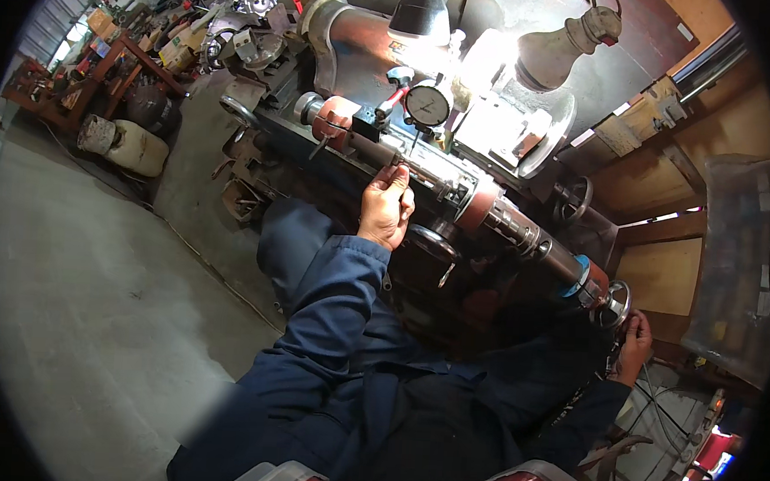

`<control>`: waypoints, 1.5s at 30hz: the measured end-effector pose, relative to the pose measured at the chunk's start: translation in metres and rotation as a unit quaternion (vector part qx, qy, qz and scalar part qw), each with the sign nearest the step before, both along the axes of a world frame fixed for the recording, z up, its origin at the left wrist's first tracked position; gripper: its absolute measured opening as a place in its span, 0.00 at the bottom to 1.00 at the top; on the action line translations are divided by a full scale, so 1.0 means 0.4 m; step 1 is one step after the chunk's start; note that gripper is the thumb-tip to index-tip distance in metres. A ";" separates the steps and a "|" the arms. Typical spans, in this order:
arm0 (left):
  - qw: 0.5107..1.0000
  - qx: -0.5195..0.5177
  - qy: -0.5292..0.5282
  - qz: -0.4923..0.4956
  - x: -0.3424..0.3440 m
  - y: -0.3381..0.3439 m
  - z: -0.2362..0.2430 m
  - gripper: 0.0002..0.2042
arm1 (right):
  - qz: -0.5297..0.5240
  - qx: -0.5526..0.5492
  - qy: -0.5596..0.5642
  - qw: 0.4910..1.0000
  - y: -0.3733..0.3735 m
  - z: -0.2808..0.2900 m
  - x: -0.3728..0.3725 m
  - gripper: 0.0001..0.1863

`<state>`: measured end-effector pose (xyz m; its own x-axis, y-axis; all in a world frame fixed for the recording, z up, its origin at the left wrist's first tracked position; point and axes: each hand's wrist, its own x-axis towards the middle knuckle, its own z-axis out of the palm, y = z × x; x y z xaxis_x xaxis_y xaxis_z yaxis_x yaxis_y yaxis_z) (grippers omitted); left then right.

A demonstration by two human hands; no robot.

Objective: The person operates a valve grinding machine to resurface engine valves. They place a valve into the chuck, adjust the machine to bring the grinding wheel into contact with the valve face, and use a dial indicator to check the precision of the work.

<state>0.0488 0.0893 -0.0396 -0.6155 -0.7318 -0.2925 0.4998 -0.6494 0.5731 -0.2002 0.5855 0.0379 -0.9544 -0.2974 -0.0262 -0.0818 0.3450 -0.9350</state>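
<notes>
My left hand (387, 207) pinches at the underside of a long metal shaft (371, 149), just below a round dial indicator (427, 105); what lies between the fingertips is too small to make out. At the shaft's far right end, my right hand (634, 348) has its fingers closed on the rim of a small handwheel (615, 307). The shaft runs diagonally across the machine through orange supports (478, 202), with a blue band (574, 285) near its right end. A larger handwheel (435, 241) sits beside my left hand, lower down.
Two work lamps (551, 53) hang over the machine. At upper left, a cluttered rack (125, 57) stands behind a pale gas cylinder (142, 148), and a cable runs along the concrete floor (96, 278). Wooden panels (658, 272) and a plastic sheet (732, 259) border the right side.
</notes>
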 end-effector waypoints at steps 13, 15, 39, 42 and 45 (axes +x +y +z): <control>1.000 0.002 0.001 0.007 0.001 0.000 -0.001 0.03 | 0.039 -0.032 -0.039 0.998 -0.166 -0.029 -0.032 0.08; 1.000 -0.001 0.003 -0.005 -0.001 0.000 0.006 0.04 | 0.087 0.058 0.040 0.994 -0.131 -0.047 -0.035 0.10; 0.997 0.015 0.051 -0.052 -0.029 -0.020 -0.054 0.00 | 0.078 0.219 0.104 0.967 0.061 0.018 0.130 0.23; 0.998 -0.029 -0.036 -0.045 0.012 -0.054 -0.056 0.09 | -0.118 0.065 -0.003 0.991 0.059 0.201 0.187 0.27; 0.996 0.020 -0.026 -0.089 0.045 -0.080 -0.026 0.08 | -0.255 0.119 0.112 0.953 0.252 0.333 0.238 0.24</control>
<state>0.0669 0.0572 -0.0501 -0.7171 -0.6003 -0.3541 0.3455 -0.7474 0.5675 -0.1049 0.6865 0.1709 -0.9625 0.1961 0.1873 -0.0355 0.5938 -0.8039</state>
